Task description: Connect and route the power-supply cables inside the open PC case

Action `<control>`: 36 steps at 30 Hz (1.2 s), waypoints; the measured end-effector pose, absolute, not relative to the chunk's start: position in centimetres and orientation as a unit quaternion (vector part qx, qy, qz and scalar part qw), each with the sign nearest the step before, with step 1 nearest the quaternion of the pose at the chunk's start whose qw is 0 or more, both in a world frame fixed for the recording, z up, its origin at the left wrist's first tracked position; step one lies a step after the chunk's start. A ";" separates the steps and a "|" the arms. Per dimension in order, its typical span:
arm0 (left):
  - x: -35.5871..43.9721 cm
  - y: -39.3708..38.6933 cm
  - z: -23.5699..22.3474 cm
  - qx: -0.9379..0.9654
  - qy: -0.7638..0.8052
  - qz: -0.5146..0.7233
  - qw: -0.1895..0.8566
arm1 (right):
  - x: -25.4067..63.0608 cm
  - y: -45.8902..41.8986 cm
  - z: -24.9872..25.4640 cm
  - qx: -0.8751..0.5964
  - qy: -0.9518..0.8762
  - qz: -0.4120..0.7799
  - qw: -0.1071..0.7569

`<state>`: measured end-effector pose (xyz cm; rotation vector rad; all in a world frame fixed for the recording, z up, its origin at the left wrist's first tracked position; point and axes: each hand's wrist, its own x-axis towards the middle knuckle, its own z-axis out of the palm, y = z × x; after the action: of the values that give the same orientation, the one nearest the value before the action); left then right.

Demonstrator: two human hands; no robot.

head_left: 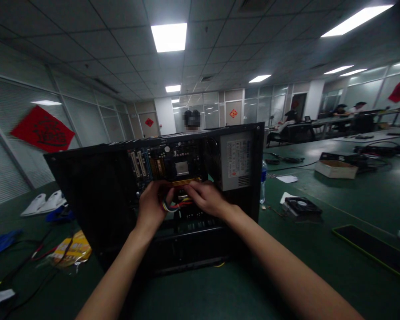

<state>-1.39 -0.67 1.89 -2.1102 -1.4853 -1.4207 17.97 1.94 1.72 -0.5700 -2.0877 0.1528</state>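
Computer case stands open in the middle of the frame, on the green table, with both hands inside it. The left hand and right hand are slightly apart, fingers at opposite ends of a red and yellow strip; I cannot tell whether they grip or only press it. Coloured wires loop just below it, between the hands. A yellow bag lies at lower left, a fan at right.

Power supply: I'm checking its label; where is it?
In the head view, the power supply sits upper right inside the case, above the right hand.
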 end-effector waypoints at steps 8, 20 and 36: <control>-0.5 -1.1 2.1 -0.787 -0.459 -0.408 0.057 | 18.2 2.1 1.7 -0.230 -0.879 0.016 0.417; -0.5 -0.8 1.6 -0.820 -0.469 -0.327 -0.003 | 18.2 2.2 1.6 -0.278 -0.914 -0.028 0.293; -0.6 -0.7 1.5 -0.812 -0.486 -0.324 0.004 | 18.0 2.3 1.6 -0.297 -0.907 -0.075 0.290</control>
<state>-0.58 -0.71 1.51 -2.5433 -1.5217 -1.0162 17.96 2.29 1.56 -0.7918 -2.4183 -0.1996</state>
